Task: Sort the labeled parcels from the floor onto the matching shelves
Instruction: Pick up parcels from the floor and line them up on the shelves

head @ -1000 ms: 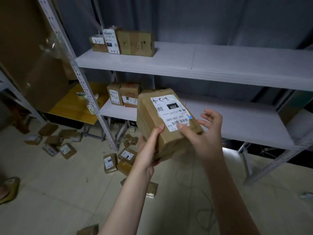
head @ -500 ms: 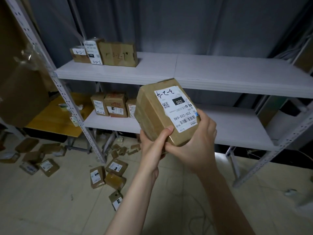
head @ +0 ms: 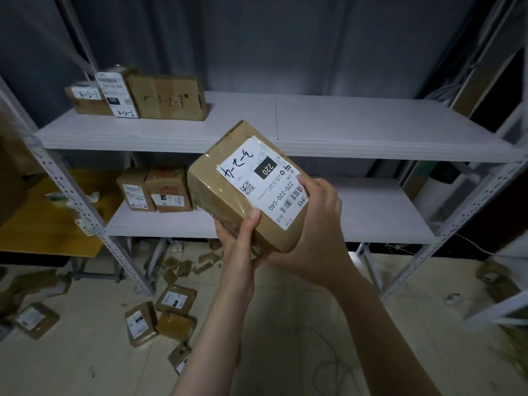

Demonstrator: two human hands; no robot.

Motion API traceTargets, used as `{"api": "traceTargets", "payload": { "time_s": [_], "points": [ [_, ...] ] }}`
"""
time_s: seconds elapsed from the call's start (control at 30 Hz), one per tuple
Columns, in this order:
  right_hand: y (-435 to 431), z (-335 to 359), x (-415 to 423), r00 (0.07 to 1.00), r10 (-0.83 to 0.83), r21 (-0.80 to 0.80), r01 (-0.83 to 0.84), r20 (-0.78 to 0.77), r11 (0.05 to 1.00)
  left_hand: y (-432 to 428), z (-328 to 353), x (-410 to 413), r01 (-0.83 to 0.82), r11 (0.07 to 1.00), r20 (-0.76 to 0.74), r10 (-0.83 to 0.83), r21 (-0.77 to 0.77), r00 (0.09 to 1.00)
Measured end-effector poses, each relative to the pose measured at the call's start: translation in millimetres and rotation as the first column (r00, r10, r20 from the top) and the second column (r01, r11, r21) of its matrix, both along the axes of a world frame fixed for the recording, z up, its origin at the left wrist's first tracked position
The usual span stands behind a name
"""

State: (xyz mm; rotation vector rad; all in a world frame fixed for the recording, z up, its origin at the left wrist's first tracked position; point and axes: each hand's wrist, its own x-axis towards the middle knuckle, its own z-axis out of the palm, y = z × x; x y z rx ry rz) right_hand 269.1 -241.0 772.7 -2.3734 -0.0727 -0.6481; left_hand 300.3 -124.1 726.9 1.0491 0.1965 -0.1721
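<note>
Grey shelving (head: 85,207) fills the far wall (head: 285,47). At left, loose parcels (head: 174,300) litter the floor (head: 71,352), so I judge most sorting remains; three boxes (head: 168,98) sit on the upper shelf (head: 343,130), a few cartons (head: 168,190) on the lower shelf (head: 371,212). Centre, the labeled parcel (head: 248,190) is held tilted in front of the shelves, unplaced: left hand (head: 240,247) grips its near corner, right hand (head: 314,232) wraps its right side.

Dim room: grey wall (head: 285,38), pale tiled floor (head: 71,367), yellow table (head: 43,224) at left
</note>
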Motion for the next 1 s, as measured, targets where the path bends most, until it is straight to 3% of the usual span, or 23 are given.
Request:
{"api": "traceTargets", "payload": {
  "time_s": [0.1,0.2,0.37,0.53,0.8,0.9,1.0],
  "points": [
    [8,2,12,0.997,0.015,-0.027,-0.017,-0.08,1.0,17,-3,11,-0.001,0.997,0.04,-0.003,0.077,0.999],
    [13,-6,24,0.987,0.028,-0.015,-0.031,-0.16,0.999,36,-5,26,-0.063,0.959,0.081,0.042,0.277,0.996],
    [21,-12,33,0.956,0.196,0.236,-0.143,-0.22,0.961,64,4,42,-0.15,0.847,0.228,0.035,0.51,0.973],
    [28,-3,38,0.944,0.229,0.435,-0.108,-0.237,0.894,75,5,47,-0.188,0.786,0.318,-0.012,0.589,0.948],
    [47,15,53,0.99,0.053,0.446,0.01,-0.129,0.895,83,1,54,-0.264,0.713,0.511,-0.152,0.649,0.846],
    [50,12,54,0.991,-0.006,0.414,0.063,-0.137,0.908,96,2,63,-0.297,0.607,0.539,-0.263,0.737,0.8],
    [52,18,60,0.988,-0.085,0.355,0.126,-0.129,0.926,113,2,78,-0.358,0.324,0.474,-0.433,0.876,0.767]
  ]
}}
